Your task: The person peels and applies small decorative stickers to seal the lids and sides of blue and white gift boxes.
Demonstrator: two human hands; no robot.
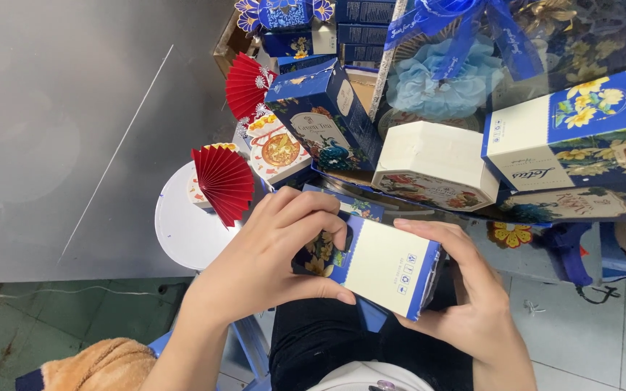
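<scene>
Both my hands hold a small blue and cream box with a flower pattern, low in the middle of the head view. My left hand wraps over its left end, fingers curled on top and thumb underneath. My right hand grips its right end from the side. The box is tilted, cream face up. Just behind it stands a gift arrangement of several blue boxes, among them a tall blue box with a peacock picture and a white hexagonal box.
Two red paper fans sit at the arrangement's left, over a round white stool top. A blue ribbon bow and tulle lie at the top. A blue glue gun rests right. Grey floor spreads left; tan fabric lies bottom left.
</scene>
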